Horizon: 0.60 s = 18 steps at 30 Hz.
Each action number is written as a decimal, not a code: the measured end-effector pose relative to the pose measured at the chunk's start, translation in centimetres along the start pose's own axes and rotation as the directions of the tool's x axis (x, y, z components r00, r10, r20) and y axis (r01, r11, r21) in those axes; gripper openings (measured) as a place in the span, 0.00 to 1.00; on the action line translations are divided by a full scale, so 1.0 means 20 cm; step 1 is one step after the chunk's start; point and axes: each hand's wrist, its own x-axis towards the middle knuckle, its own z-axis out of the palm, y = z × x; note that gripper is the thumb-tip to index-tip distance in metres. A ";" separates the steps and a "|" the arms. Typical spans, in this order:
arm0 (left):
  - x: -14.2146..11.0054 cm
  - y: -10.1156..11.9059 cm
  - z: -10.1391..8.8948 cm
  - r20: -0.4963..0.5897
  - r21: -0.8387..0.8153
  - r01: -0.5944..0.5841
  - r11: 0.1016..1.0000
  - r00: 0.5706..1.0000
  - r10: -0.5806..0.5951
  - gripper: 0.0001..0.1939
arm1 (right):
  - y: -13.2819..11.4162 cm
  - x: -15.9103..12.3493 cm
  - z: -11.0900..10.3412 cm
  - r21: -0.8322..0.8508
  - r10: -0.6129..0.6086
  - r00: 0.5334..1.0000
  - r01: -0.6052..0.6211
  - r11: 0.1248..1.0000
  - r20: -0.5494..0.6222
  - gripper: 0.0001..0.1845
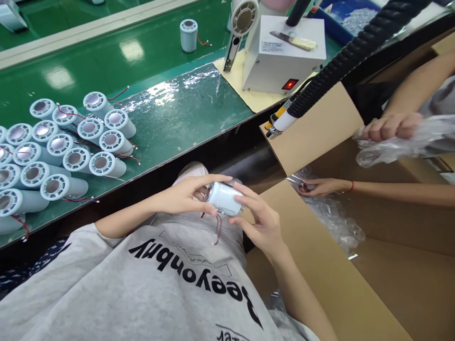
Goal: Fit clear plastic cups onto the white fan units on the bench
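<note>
Above my lap I hold a light-blue cylinder (226, 199) between both hands, lying on its side. What looks like clear plastic covers it, and thin dark and red wires hang from its left end. My left hand (185, 195) grips that end with thumb and fingers. At the other end, the fingers and thumb of my right hand (261, 215) are closed round it. Many similar light-blue cylinders (64, 185) with ring-shaped ends and red wires lie grouped on the bench at the left.
One cylinder (188, 36) stands on the green surface farther back. A white box device (284, 57) with a lit red switch bears a knife (295, 40). A black corrugated hose (337, 61) hangs at right. A co-worker's hands (393, 127) handle clear plastic over a cardboard box (398, 274).
</note>
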 end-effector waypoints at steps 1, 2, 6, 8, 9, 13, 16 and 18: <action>0.00 0.00 0.00 0.024 -0.002 -0.027 1.000 0.999 0.027 0.40 | -0.01 0.00 0.00 0.100 0.095 0.995 -0.096 0.990 0.013 0.25; 0.00 0.00 -0.01 0.049 -0.011 -0.048 0.999 0.998 0.048 0.40 | -0.01 -0.01 -0.01 0.183 0.179 0.983 -0.182 0.966 0.031 0.24; -0.01 0.00 -0.01 0.119 -0.138 0.011 0.990 0.993 0.006 0.39 | -0.03 -0.03 -0.03 0.224 0.289 0.956 -0.292 0.930 0.048 0.23; -0.01 -0.01 -0.01 0.127 -0.203 0.090 0.975 0.990 -0.065 0.41 | -0.03 -0.03 -0.04 0.142 0.280 0.960 -0.280 0.949 0.025 0.22; -0.01 -0.01 -0.01 0.131 -0.234 0.126 0.964 0.987 -0.098 0.42 | -0.04 -0.02 -0.04 0.109 0.279 0.960 -0.280 0.954 0.018 0.21; -0.01 -0.06 0.02 0.143 -0.341 0.204 0.918 0.976 -0.164 0.44 | -0.04 -0.01 -0.03 0.106 0.335 0.942 -0.336 0.936 0.024 0.21; 0.00 -0.09 0.08 0.113 -0.369 0.254 0.894 0.967 -0.228 0.40 | -0.04 0.00 0.00 0.150 0.403 0.909 -0.415 0.897 0.105 0.27; -0.02 -0.07 0.09 0.109 -0.317 0.345 0.884 0.939 -0.328 0.34 | -0.02 -0.01 -0.02 0.147 0.424 0.886 -0.453 0.879 0.189 0.31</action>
